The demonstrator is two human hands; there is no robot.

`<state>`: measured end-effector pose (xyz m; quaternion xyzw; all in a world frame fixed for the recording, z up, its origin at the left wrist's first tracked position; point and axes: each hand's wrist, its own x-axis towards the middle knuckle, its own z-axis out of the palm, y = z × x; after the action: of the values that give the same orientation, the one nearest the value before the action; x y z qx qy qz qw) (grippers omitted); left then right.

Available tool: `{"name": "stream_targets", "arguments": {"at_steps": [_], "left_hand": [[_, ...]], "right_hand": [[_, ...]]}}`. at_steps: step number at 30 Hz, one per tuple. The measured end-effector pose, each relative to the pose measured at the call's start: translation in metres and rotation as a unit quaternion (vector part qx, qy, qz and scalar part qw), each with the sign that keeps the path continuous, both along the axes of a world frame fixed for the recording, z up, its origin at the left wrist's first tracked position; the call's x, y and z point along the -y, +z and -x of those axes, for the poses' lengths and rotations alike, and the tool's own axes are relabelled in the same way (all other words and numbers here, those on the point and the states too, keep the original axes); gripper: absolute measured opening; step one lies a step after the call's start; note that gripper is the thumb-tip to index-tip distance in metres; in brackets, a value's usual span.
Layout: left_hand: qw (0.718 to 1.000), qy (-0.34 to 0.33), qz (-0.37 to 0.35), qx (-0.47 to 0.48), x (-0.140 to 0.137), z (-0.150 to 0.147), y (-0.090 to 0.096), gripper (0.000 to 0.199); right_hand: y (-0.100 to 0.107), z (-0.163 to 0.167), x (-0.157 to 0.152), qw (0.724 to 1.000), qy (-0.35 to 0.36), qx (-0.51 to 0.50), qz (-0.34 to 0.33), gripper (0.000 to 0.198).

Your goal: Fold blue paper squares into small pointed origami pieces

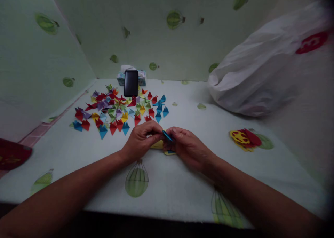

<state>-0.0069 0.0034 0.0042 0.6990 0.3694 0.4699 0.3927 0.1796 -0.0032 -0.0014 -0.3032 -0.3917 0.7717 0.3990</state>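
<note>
Between my two hands is a small piece of folded blue paper (167, 136), raised a little above the table. My left hand (143, 137) pinches its left end between thumb and fingers. On the other side, my right hand (189, 145) is closed on its right end. Yellow paper (157, 144) lies beneath the hands, partly hidden by them, with a bit of blue showing on it. Just beyond my left hand spread many small folded paper pieces (113, 128) in red, blue, yellow, green and purple, pointed in shape.
A black phone (131, 83) leans against a tissue box (142, 78) at the back. Yellow and red cut-out shapes (240, 137) lie to the right. A large white plastic bag (242, 74) stands at the back right. Something dark red (13, 154) sits at the left edge.
</note>
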Motion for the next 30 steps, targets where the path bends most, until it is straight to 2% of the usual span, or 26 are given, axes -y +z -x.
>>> {"name": "stream_targets", "arguments": {"at_steps": [10,17,23,27,30], "left_hand": [[0.998,-0.007,-0.03,-0.048,0.0011,0.0002,0.0023,0.008],[0.999,-0.022,-0.017,-0.046,-0.0001,0.001,0.0015,0.007],[0.999,-0.03,0.043,-0.008,-0.0008,0.0007,-0.0004,0.009],[0.991,-0.035,0.117,0.047,-0.0001,-0.0013,0.0015,0.014],[0.988,-0.03,0.144,0.053,0.0008,-0.0026,0.0043,0.015]], "right_hand": [[0.0007,0.0001,-0.0003,1.0,0.002,0.015,0.024,0.027],[0.0016,0.0009,-0.0001,0.999,-0.007,0.019,0.03,0.029],[0.0026,0.0,0.0,0.998,-0.056,0.033,0.005,0.032],[0.0025,-0.0011,-0.0003,0.992,-0.084,0.08,-0.057,0.028],[0.0018,-0.0011,-0.0006,0.984,-0.1,0.107,-0.103,0.024]]}}
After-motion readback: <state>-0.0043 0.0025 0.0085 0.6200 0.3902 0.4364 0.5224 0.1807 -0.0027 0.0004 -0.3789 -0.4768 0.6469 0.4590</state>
